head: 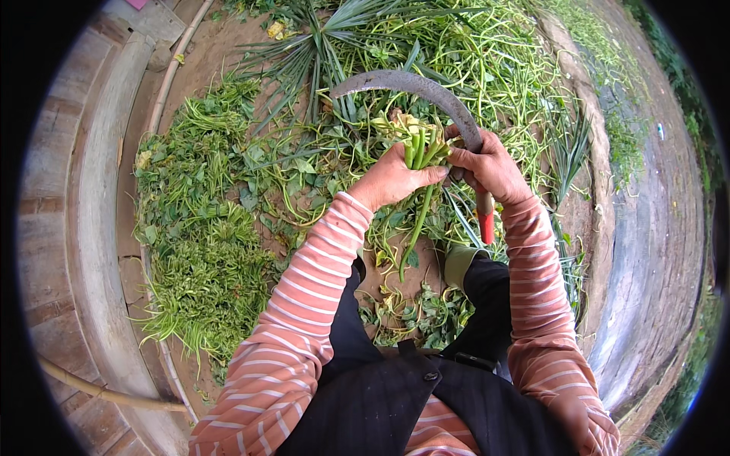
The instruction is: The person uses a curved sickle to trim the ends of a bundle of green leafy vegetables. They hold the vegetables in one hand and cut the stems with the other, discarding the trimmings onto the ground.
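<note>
My left hand (393,176) grips a bunch of green leafy stems (420,149), their thick ends pointing up between thumb and fingers. One long stem hangs below it. Close beside it, my right hand (493,165) holds a curved sickle (430,91) with a toothed blade, its red-ended handle pointing down; the blade arcs above both hands. The right fingertips touch the bunch, though part of them is hidden behind it. Yellowed leaves (399,122) show just behind the stems. Loose green vines (502,57) spread over the soil beyond the hands.
Piled bundles of greens (211,273) lie at the left, along a thin pole (171,74) and a pale concrete edge (105,199). Palm-like fronds (322,37) lie at the top. On the right are a raised rim (596,171) and a grey sheet-like surface (650,256). My shoe (459,265) stands on the soil.
</note>
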Demonstrator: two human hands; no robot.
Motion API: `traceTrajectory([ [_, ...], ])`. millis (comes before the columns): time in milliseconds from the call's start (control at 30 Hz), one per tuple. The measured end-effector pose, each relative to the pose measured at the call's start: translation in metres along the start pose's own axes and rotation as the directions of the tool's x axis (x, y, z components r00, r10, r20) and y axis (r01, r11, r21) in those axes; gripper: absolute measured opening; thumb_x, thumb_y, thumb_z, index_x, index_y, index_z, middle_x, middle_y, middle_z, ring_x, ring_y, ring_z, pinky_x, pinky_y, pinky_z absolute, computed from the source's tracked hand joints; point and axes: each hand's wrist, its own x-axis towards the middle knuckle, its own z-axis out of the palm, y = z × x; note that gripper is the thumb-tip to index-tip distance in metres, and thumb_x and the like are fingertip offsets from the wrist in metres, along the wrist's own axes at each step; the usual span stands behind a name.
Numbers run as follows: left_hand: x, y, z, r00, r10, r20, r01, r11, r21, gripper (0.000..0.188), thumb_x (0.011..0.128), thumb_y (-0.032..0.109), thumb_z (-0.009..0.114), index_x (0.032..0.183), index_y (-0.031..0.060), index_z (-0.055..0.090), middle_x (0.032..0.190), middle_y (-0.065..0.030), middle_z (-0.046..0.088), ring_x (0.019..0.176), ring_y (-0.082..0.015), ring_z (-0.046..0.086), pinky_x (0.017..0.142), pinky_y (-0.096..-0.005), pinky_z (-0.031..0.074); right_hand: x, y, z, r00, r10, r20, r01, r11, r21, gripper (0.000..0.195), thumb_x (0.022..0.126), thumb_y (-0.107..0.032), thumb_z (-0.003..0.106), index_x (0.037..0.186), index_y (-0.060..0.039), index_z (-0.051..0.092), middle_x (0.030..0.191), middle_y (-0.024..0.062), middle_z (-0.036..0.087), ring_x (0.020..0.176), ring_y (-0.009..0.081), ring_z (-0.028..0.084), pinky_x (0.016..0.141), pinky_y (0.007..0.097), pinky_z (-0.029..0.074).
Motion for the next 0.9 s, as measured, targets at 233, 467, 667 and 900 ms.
traceTrajectory([
  [233, -0.002, 0.013, 0.004, 0.993, -0.087, 0.077, 0.099, 0.979, -0.180, 0.030, 0.081, 0.011, 0.063, 0.109, 0.0055, 0.053, 0.091, 0.0005, 0.059, 0.080, -0.0101, 0.057, 0.073, -0.0263, 0.048, -0.002, 0.005, -0.002, 0.995, -0.093, 0.023, 0.093, 0.996, 0.004, 0.016, 0.080, -0.008, 0.060, 0.093, 0.0012, 0.055, 0.071, 0.0023, 0.057, 0.062, 0.0077, 0.054, 0.056, 0.0234, 0.046],
  [467, -0.004, 0.026, 0.007, 0.989, -0.060, 0.134, 0.105, 0.925, -0.364, 0.038, 0.083, 0.012, 0.060, 0.118, 0.0068, 0.048, 0.096, -0.0008, 0.058, 0.081, -0.0130, 0.059, 0.071, -0.0273, 0.050, -0.008, -0.003, 0.002, 0.979, -0.201, 0.020, 0.192, 0.957, 0.217, 0.016, 0.081, -0.007, 0.060, 0.094, 0.0006, 0.053, 0.067, 0.0037, 0.058, 0.049, 0.0124, 0.055, 0.042, 0.0247, 0.046],
  [667, -0.004, 0.024, 0.014, 0.993, -0.033, 0.117, 0.082, 0.891, -0.447, 0.053, 0.072, 0.004, 0.070, 0.120, 0.0066, 0.047, 0.102, -0.0013, 0.059, 0.083, -0.0111, 0.058, 0.072, -0.0258, 0.052, -0.009, -0.003, 0.002, 0.983, -0.174, -0.058, 0.179, 0.980, 0.089, 0.023, 0.080, -0.007, 0.062, 0.100, -0.0004, 0.054, 0.069, 0.0000, 0.058, 0.058, 0.0069, 0.053, 0.053, 0.0212, 0.045],
  [900, 0.003, 0.004, 0.016, 0.991, -0.003, -0.131, -0.026, 0.976, -0.218, 0.038, 0.070, 0.002, 0.071, 0.104, 0.0046, 0.056, 0.091, 0.0011, 0.062, 0.082, -0.0093, 0.057, 0.069, -0.0248, 0.049, -0.004, 0.002, 0.012, 0.940, -0.290, -0.178, 0.322, 0.928, 0.188, 0.029, 0.078, -0.012, 0.067, 0.102, -0.0023, 0.055, 0.066, -0.0028, 0.056, 0.056, 0.0032, 0.049, 0.051, 0.0179, 0.040],
])
